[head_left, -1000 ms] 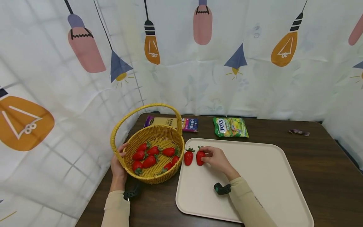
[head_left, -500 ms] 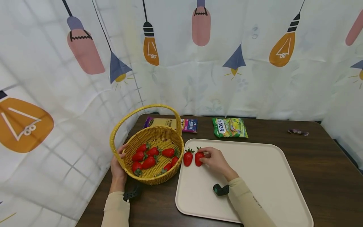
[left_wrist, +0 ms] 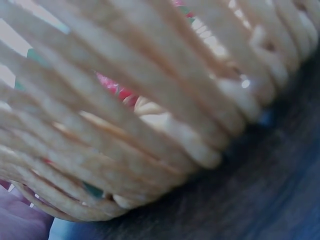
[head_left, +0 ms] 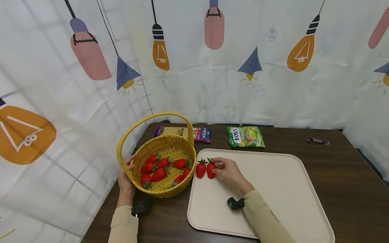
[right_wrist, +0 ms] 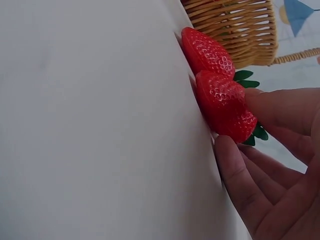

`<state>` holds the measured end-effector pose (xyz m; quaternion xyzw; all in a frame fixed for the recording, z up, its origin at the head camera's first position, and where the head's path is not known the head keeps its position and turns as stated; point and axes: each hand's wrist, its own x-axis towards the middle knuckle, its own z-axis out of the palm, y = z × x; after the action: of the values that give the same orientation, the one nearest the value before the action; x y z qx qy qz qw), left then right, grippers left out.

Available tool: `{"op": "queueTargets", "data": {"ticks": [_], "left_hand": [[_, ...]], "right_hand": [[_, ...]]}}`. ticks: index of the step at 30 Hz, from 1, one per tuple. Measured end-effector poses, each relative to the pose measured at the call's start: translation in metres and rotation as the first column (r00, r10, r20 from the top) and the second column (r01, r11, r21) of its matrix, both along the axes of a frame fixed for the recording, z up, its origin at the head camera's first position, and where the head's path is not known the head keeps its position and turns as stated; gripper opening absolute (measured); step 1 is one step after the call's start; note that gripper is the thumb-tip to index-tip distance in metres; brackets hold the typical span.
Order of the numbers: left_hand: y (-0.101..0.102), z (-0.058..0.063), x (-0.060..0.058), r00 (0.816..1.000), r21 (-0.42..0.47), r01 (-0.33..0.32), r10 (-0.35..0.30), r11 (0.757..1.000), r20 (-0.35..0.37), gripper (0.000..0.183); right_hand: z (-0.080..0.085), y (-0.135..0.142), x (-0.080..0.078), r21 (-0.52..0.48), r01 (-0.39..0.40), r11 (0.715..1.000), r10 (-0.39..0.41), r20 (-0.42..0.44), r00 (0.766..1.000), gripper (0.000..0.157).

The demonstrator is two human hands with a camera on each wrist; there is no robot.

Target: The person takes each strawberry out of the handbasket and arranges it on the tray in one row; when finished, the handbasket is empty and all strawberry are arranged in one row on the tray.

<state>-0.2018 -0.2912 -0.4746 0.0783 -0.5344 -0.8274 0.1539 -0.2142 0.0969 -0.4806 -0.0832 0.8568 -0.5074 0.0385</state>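
Note:
A yellow wicker basket with a tall hoop handle stands at the left, holding several red strawberries. My left hand grips its left side near the foot of the handle. In the left wrist view, blurred basket weave fills most of the picture and hides most of that hand. On the tray's left edge lies one strawberry. Close beside it, my right hand pinches a second strawberry between thumb and fingers. In the right wrist view, the two strawberries touch or overlap, green leaves toward the basket side.
The large cream tray covers the middle and right of the dark wooden table. Behind it lie a green candy bag, a purple and gold packet partly behind the basket, and a small dark wrapper. A patterned curtain hangs behind.
My right hand has slid its strawberry slightly left, narrowing the gap to the other strawberry on the tray. The left hand keeps its hold on the basket. The head view shifted slightly.

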Motion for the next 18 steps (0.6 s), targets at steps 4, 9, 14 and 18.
{"op": "queueTargets", "data": {"ticks": [4,9,14,18], "left_hand": [[0.000,0.000,0.000,1.000,-0.004,-0.005,0.005,1.000,0.005,0.045],[0.000,0.001,0.000,1.000,-0.011,0.004,-0.004,1.000,0.001,0.045],[-0.001,0.000,0.003,1.000,-0.015,-0.001,0.001,1.000,-0.002,0.044],[0.000,0.001,0.002,1.000,-0.050,-0.002,0.002,0.999,-0.007,0.043]], "right_hand": [[0.000,0.002,-0.001,-0.013,0.016,1.000,-0.016,0.007,1.000,0.034],[0.005,0.012,-0.005,-0.070,0.074,0.995,-0.068,0.083,0.994,0.035],[0.017,0.022,-0.008,-0.126,0.094,0.988,-0.080,0.112,0.991,0.036],[0.030,0.027,-0.007,-0.167,0.069,0.984,-0.053,0.100,0.994,0.034]]}}
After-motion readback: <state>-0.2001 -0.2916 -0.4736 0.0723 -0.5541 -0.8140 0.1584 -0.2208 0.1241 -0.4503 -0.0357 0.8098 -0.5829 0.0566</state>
